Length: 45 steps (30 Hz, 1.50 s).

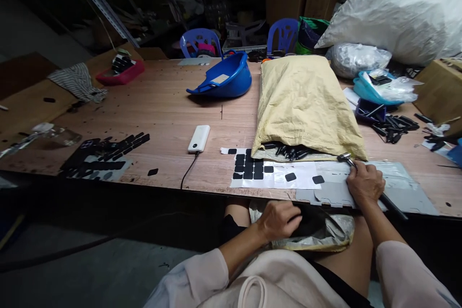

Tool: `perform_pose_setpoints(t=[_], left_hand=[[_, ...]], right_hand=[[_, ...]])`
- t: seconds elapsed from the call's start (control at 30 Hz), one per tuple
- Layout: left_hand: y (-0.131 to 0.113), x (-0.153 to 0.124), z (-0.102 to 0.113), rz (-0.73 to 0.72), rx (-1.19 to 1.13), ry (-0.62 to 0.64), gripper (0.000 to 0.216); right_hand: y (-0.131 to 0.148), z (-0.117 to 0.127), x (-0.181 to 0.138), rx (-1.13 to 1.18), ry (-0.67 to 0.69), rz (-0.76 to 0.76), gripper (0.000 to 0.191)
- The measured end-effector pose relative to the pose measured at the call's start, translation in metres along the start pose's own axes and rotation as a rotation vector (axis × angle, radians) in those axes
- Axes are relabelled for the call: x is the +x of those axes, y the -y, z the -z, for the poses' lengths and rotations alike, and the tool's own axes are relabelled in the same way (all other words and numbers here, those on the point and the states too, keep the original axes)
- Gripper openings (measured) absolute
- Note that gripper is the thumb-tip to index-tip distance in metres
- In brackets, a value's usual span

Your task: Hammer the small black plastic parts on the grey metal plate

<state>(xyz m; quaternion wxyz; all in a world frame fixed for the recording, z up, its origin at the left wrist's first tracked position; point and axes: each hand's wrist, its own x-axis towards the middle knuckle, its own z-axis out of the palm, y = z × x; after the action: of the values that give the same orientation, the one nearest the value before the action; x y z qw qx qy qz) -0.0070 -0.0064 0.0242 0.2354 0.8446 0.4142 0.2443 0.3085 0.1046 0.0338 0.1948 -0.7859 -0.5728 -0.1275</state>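
My right hand [366, 183] is closed round a hammer [394, 207]; its metal head points toward the yellow sack and its dark handle runs back past the table's front edge. Under that hand lies a grey sheet [334, 195]. My left hand [279, 220] is held low in front of the table edge, above an open bag [341, 233] on the lap. Its fingers are curled, and what they hold, if anything, is hidden. A yellow sack [303, 101] lies on the table with several black pieces [292, 151] showing at its mouth.
Left of the hammer, black rounded pads [249, 166] sit on white backing paper. A white power bank [199, 138] with a cable lies mid-table. Farther back are a blue scoop-shaped basin [234, 77] and a pink tray [121, 76]. Black parts [395, 127] are heaped at the right.
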Motion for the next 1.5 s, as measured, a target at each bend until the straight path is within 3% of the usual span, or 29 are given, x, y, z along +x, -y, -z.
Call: perform_pose_setpoints(t=[0.07,0.17,0.27,0.37,0.63,0.83,1.0,1.13,1.27,1.5], left_hand=[[0.009,0.034,0.026,0.092,0.055,-0.157,0.021],[0.037,0.089,0.066,0.367,0.185,-0.308,0.022],[0.065,0.127,0.093,0.552,0.322,-0.265,0.022],[0.080,0.140,0.099,0.628,0.399,-0.148,0.016],[0.080,0.125,0.090,0.563,0.394,-0.172,0.011],[0.054,0.105,0.078,0.362,0.251,-0.407,0.012],[0.016,0.096,0.033,0.117,0.144,-0.247,0.013],[0.003,0.102,0.002,0.104,0.108,-0.112,0.014],[0.003,0.110,-0.012,0.120,0.092,-0.080,0.015],[0.014,0.110,-0.018,0.150,-0.051,-0.166,0.021]], right_hand=[[-0.002,-0.002,0.000,0.027,-0.020,0.011,0.037],[-0.004,-0.003,0.000,0.042,-0.025,0.015,0.037],[-0.005,-0.005,0.001,0.050,-0.024,0.008,0.037],[-0.006,-0.007,0.002,0.076,-0.052,0.004,0.036],[0.000,0.000,0.001,0.079,-0.013,-0.003,0.038],[0.002,0.001,0.001,0.055,0.053,-0.040,0.039],[0.002,0.000,0.000,-0.006,0.053,-0.019,0.039],[0.002,0.000,0.000,-0.045,0.059,-0.009,0.039],[0.002,0.000,-0.001,-0.045,0.043,-0.003,0.039],[0.002,0.001,-0.002,-0.029,0.040,-0.004,0.037]])
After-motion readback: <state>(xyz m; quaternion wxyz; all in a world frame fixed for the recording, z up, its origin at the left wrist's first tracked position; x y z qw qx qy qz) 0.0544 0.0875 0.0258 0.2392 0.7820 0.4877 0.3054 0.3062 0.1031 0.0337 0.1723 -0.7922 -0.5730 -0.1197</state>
